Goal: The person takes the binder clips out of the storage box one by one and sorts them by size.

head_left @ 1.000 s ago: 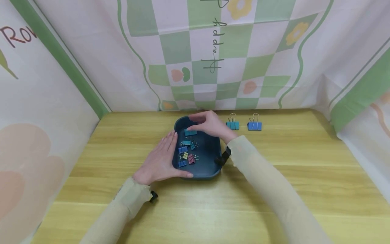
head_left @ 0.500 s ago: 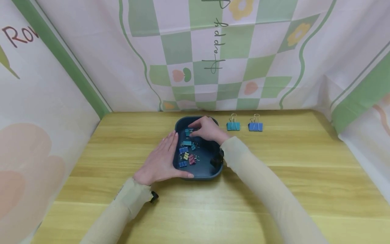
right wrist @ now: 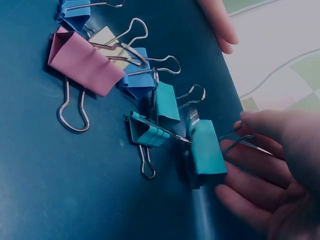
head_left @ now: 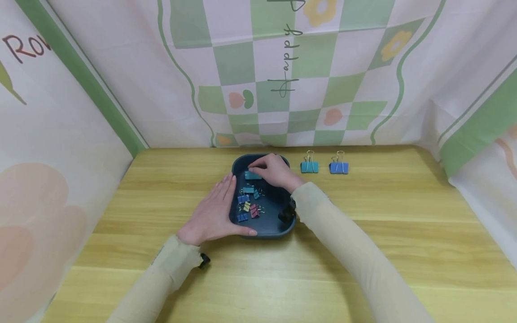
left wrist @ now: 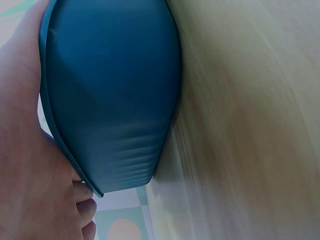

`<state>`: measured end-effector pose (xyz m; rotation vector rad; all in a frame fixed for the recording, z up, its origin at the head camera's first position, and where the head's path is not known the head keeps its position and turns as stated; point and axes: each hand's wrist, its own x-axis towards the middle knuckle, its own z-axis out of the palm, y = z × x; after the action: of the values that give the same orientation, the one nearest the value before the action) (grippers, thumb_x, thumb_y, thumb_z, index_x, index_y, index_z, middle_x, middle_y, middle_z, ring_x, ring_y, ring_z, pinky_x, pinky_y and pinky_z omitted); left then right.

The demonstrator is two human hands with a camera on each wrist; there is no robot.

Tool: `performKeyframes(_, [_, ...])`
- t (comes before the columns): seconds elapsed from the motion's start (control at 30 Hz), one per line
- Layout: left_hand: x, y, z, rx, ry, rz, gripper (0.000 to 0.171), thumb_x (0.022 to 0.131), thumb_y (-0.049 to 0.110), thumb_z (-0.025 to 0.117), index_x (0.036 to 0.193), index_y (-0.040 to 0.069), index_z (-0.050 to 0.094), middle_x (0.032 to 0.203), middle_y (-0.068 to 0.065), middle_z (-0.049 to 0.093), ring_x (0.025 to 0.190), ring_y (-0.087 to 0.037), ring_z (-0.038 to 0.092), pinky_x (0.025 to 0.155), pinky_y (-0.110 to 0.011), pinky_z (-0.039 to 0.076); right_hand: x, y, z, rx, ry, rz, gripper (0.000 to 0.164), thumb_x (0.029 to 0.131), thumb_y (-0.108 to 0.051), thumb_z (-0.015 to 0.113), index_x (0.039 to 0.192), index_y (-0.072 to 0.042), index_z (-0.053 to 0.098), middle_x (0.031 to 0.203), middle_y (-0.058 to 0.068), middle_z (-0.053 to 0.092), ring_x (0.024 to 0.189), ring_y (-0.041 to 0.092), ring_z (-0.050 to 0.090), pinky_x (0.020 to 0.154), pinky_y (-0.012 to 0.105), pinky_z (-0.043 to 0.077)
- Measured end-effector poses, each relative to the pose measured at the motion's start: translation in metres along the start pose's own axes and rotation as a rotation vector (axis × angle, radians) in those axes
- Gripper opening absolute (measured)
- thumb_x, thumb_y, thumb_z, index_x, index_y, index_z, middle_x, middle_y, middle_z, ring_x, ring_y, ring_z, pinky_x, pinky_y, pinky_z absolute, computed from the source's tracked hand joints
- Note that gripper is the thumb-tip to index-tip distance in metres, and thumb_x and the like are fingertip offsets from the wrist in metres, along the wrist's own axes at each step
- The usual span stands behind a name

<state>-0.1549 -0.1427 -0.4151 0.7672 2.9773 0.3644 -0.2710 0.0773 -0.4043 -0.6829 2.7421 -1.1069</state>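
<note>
My left hand lies along the left rim of a dark blue tray, its fingers straight and its thumb on the front rim. In the left wrist view the hand rests against the rim of the tray. At the tray's back, my right hand pinches the wire handle of a large teal binder clip. Near it in the tray are two smaller teal clips, one upright and one tilted. A pink clip, a yellow clip and two blue clips, including one blue clip near the front, lie beyond.
To the right of the tray, near the table's back edge, stand a large teal clip and a large blue clip. A patterned cloth hangs behind the wooden table.
The right hand has drawn down from the tray's back rim into the tray. The teal clip at its fingers turned narrow, then broad side up again. The left hand stays on the rim.
</note>
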Motion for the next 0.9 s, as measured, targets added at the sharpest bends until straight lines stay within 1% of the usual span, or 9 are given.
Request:
performKeyframes(0.1, [-0.0001,0.0003,-0.0001,0.0,-0.001,-0.003,0.146,0.064,0.102,0.044,0.162,0.002,0.004,0.169,-0.013,-0.002,0.154,-0.02,-0.003,0.123,-0.038,0.009,0.0,-0.0003,-0.0009,0.014,0.003,0.004,0.026,0.104,-0.024,0.063,0.12,-0.008,0.076,0.115,0.005,0.074,0.103,0.017,0.068,0.092,0.037,0.055])
performKeyframes(0.27, [0.0004,0.0003,0.0004,0.007,-0.003,-0.01,0.147,0.063,0.103,0.043,0.163,0.002,0.004,0.169,-0.012,-0.003,0.154,-0.02,-0.003,0.123,-0.036,0.008,-0.0009,-0.0017,-0.0023,0.031,-0.042,0.026,0.027,0.106,-0.021,0.058,0.123,-0.006,0.074,0.105,0.005,0.074,0.082,0.016,0.069,0.075,0.032,0.059])
performKeyframes(0.37, [0.0005,0.0002,0.0008,0.011,-0.004,-0.012,0.147,0.063,0.103,0.042,0.163,0.002,0.003,0.17,-0.011,-0.003,0.154,-0.019,-0.003,0.123,-0.036,0.007,-0.0009,-0.0016,-0.0019,0.044,-0.066,0.044,0.033,0.106,-0.028,0.059,0.127,-0.006,0.071,0.109,0.007,0.073,0.076,0.016,0.07,0.071,0.031,0.06])
performKeyframes(0.43, [0.0004,0.0001,0.0009,0.011,-0.005,-0.015,0.147,0.063,0.103,0.042,0.163,0.003,0.002,0.17,-0.011,-0.003,0.154,-0.019,-0.003,0.123,-0.036,0.007,-0.0013,-0.0019,-0.0016,0.049,-0.075,0.056,0.042,0.102,-0.037,0.064,0.129,-0.006,0.07,0.113,0.009,0.073,0.078,0.017,0.07,0.075,0.033,0.06])
performKeyframes(0.5, [0.0003,0.0002,0.0009,0.011,-0.007,-0.014,0.147,0.063,0.103,0.042,0.163,0.004,0.0,0.17,-0.011,-0.004,0.154,-0.019,-0.004,0.123,-0.036,0.007,-0.0016,-0.0023,-0.0015,0.043,-0.082,0.059,0.054,0.095,-0.046,0.071,0.131,-0.006,0.068,0.117,0.009,0.072,0.086,0.018,0.071,0.081,0.035,0.059])
performKeyframes(0.6, [0.0003,0.0001,0.0008,0.01,-0.006,-0.015,0.147,0.063,0.103,0.042,0.163,0.004,0.0,0.17,-0.011,-0.004,0.154,-0.019,-0.004,0.123,-0.036,0.007,-0.002,-0.0037,-0.0017,0.025,-0.09,0.053,0.066,0.086,-0.049,0.08,0.134,-0.006,0.066,0.116,0.009,0.072,0.102,0.021,0.069,0.09,0.038,0.057])
performKeyframes(0.7, [0.0004,0.0,0.0008,0.008,-0.002,-0.013,0.147,0.063,0.103,0.042,0.163,0.003,0.001,0.17,-0.011,-0.003,0.154,-0.019,-0.004,0.123,-0.036,0.007,-0.0016,-0.0037,-0.0013,0.015,-0.1,0.041,0.069,0.082,-0.044,0.085,0.135,-0.005,0.065,0.114,0.008,0.072,0.111,0.023,0.066,0.096,0.04,0.054])
performKeyframes(0.8, [0.0003,0.0,0.0011,0.008,0.001,-0.01,0.147,0.063,0.103,0.042,0.163,0.003,0.002,0.17,-0.012,-0.002,0.154,-0.019,-0.003,0.123,-0.036,0.007,-0.0017,-0.0038,-0.0007,0.019,-0.101,0.037,0.068,0.082,-0.039,0.087,0.136,-0.005,0.064,0.113,0.008,0.072,0.112,0.023,0.066,0.098,0.041,0.052])
performKeyframes(0.9, [0.0003,0.0001,0.0013,0.009,0.007,-0.004,0.147,0.063,0.103,0.043,0.162,0.002,0.003,0.17,-0.012,-0.002,0.154,-0.02,-0.003,0.123,-0.037,0.008,-0.0023,-0.0042,-0.0004,0.023,-0.082,0.036,0.066,0.082,-0.038,0.087,0.134,-0.005,0.064,0.115,0.009,0.072,0.111,0.023,0.065,0.098,0.041,0.052])
